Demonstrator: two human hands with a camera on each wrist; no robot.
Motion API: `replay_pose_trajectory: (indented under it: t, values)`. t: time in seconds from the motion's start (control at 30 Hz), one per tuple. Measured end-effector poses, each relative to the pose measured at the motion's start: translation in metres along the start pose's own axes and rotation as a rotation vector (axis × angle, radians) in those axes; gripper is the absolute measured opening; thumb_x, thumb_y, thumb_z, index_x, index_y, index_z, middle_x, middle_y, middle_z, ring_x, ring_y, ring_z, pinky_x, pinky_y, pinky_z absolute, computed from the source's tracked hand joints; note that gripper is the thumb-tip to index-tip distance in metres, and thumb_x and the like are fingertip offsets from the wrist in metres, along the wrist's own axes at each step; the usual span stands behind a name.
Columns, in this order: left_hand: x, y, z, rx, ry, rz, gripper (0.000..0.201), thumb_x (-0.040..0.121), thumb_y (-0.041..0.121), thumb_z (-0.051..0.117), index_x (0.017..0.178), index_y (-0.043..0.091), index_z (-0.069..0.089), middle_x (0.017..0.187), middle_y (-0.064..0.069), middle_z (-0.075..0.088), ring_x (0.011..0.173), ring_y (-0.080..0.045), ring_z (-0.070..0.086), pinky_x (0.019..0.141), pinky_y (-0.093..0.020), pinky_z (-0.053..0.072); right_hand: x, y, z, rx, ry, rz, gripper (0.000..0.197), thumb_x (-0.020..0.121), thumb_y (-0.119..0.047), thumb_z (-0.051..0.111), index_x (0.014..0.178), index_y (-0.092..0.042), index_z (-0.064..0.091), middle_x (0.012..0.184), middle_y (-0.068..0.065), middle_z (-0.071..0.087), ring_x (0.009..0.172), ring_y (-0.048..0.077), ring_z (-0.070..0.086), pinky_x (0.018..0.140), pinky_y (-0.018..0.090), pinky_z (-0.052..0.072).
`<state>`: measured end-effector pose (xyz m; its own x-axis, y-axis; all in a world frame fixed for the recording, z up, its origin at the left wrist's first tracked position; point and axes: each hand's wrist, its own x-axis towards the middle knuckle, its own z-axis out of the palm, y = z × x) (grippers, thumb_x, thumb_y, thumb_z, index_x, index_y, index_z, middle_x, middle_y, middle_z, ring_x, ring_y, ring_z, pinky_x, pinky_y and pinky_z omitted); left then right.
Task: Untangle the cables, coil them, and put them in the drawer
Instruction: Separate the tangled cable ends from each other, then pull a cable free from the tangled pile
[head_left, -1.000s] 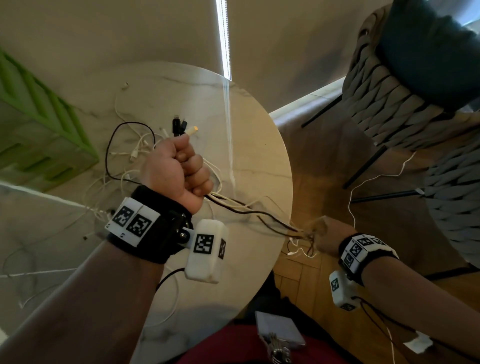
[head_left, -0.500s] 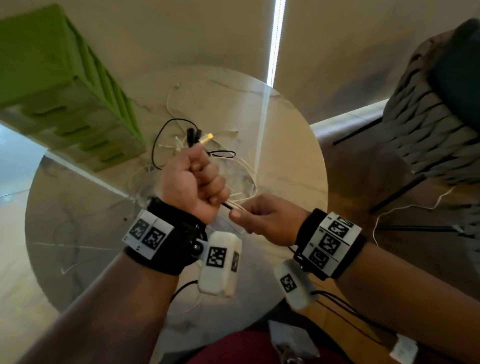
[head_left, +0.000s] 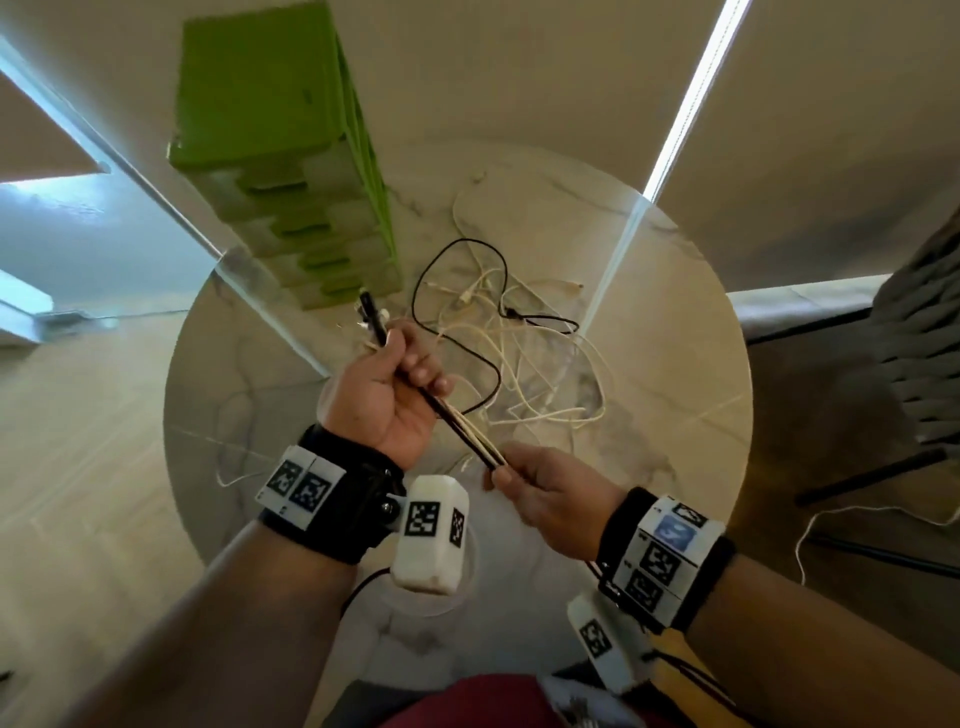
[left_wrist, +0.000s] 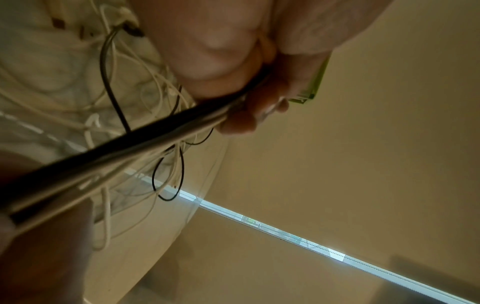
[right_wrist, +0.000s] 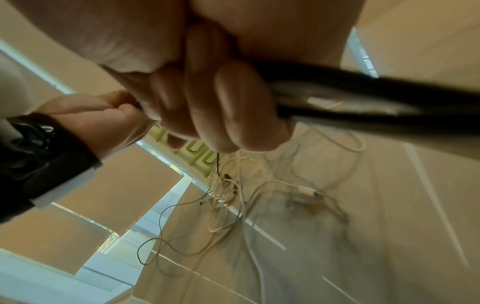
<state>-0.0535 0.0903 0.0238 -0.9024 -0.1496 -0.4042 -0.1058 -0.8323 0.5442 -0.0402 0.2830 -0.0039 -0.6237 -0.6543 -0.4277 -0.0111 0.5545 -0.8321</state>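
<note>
A bundle of black and white cables (head_left: 457, 423) runs taut between my two hands above the round marble table (head_left: 675, 322). My left hand (head_left: 400, 384) grips the bundle (left_wrist: 145, 142) near its plug ends, which stick out past my thumb toward the drawer unit. My right hand (head_left: 524, 478) pinches the same bundle (right_wrist: 363, 98) lower down, closer to me. More loose white and black cables (head_left: 519, 343) lie tangled on the table beyond my hands. A green drawer unit (head_left: 291, 171) with stacked drawers stands at the table's far left.
A woven chair (head_left: 919, 353) stands to the right of the table, with a white cable (head_left: 831, 525) trailing over the floor beneath it. The table's edge curves close to my body. A curtain wall lies behind the table.
My right hand came up from beside the table's edge and took hold of the bundle just below my left hand. My left fist loosened and turned, so the bundle now shows across its palm.
</note>
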Motion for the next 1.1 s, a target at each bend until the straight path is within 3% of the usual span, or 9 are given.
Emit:
replay_pose_trajectory:
  t: [0.2, 0.3, 0.4, 0.5, 0.63, 0.73, 0.87, 0.97, 1.1]
  values:
    - [-0.002, 0.014, -0.005, 0.008, 0.128, -0.023, 0.038, 0.105, 0.038, 0.033, 0.074, 0.021, 0.048, 0.047, 0.008, 0.032, 0.038, -0.006, 0.031, 0.042, -0.017, 0.036, 0.017, -0.028, 0.002, -0.105, -0.006, -0.053, 0.043, 0.105, -0.038, 0.039, 0.067, -0.019, 0.047, 0.059, -0.004, 0.044, 0.052, 0.01, 0.04, 0.056, 0.028, 0.037]
    - [0.001, 0.036, -0.011, 0.096, 0.21, -0.023, 0.044, 0.103, 0.042, 0.034, 0.064, 0.023, 0.039, 0.045, 0.008, 0.021, 0.033, -0.008, 0.018, 0.035, -0.016, 0.018, 0.023, -0.024, -0.001, 0.143, -0.101, 0.122, 0.06, 0.099, -0.055, 0.037, 0.079, -0.006, 0.066, 0.069, 0.004, 0.063, 0.06, 0.014, 0.06, 0.064, 0.028, 0.051]
    - [0.001, 0.06, -0.019, 0.196, 0.246, -0.078, 0.045, 0.1, 0.041, 0.04, 0.059, 0.025, 0.029, 0.043, 0.007, 0.018, 0.031, -0.009, 0.014, 0.038, -0.013, 0.012, 0.032, 0.004, -0.003, -0.15, -0.014, 0.234, 0.038, 0.096, -0.033, 0.05, 0.087, -0.001, 0.07, 0.09, 0.012, 0.072, 0.085, 0.028, 0.067, 0.08, 0.038, 0.054]
    - [-0.005, 0.064, -0.027, 0.272, 0.243, -0.144, 0.042, 0.098, 0.036, 0.042, 0.061, 0.027, 0.025, 0.042, 0.008, 0.017, 0.029, -0.009, 0.014, 0.037, -0.011, 0.013, 0.039, 0.019, 0.002, -0.522, 0.102, 0.278, 0.016, 0.085, -0.026, 0.058, 0.074, -0.015, 0.064, 0.079, 0.003, 0.067, 0.077, 0.024, 0.062, 0.062, 0.03, 0.047]
    - [-0.01, 0.061, -0.034, 0.247, 0.222, -0.162, 0.04, 0.097, 0.034, 0.042, 0.062, 0.027, 0.023, 0.041, 0.007, 0.017, 0.029, -0.009, 0.014, 0.035, -0.011, 0.015, 0.046, 0.013, 0.012, -0.606, 0.09, 0.298, 0.023, 0.079, -0.04, 0.066, 0.075, -0.018, 0.061, 0.078, -0.003, 0.064, 0.076, 0.018, 0.059, 0.064, 0.028, 0.047]
    - [-0.013, 0.062, -0.034, 0.231, 0.227, -0.174, 0.041, 0.097, 0.034, 0.042, 0.062, 0.026, 0.024, 0.042, 0.007, 0.017, 0.03, -0.009, 0.013, 0.035, -0.012, 0.014, 0.053, 0.01, 0.016, -0.611, 0.116, 0.289, 0.03, 0.083, -0.036, 0.066, 0.066, -0.027, 0.043, 0.07, -0.008, 0.05, 0.078, 0.018, 0.053, 0.069, 0.027, 0.039]
    - [-0.013, 0.059, -0.031, 0.237, 0.226, -0.189, 0.042, 0.097, 0.034, 0.043, 0.06, 0.027, 0.026, 0.044, 0.007, 0.016, 0.032, -0.009, 0.012, 0.04, -0.013, 0.01, 0.06, 0.016, 0.015, -0.675, 0.025, 0.369, 0.015, 0.086, -0.037, 0.064, 0.09, -0.024, 0.07, 0.099, 0.001, 0.069, 0.1, 0.023, 0.062, 0.087, 0.029, 0.05]
    - [-0.01, 0.056, -0.031, 0.275, 0.204, -0.191, 0.042, 0.098, 0.034, 0.044, 0.06, 0.026, 0.026, 0.045, 0.007, 0.016, 0.033, -0.009, 0.012, 0.04, -0.013, 0.01, 0.06, 0.015, 0.009, -0.486, 0.001, 0.331, 0.018, 0.093, -0.034, 0.061, 0.092, -0.021, 0.073, 0.088, -0.003, 0.072, 0.085, 0.016, 0.065, 0.082, 0.029, 0.052]
    - [-0.007, 0.042, -0.023, 0.38, 0.151, -0.241, 0.04, 0.098, 0.028, 0.046, 0.061, 0.026, 0.029, 0.043, 0.007, 0.018, 0.032, -0.009, 0.013, 0.04, -0.014, 0.009, 0.059, -0.001, -0.01, 0.457, 0.078, 0.345, 0.011, 0.093, -0.003, 0.062, 0.082, 0.0, 0.064, 0.065, 0.014, 0.058, 0.056, 0.024, 0.062, 0.065, 0.042, 0.06]
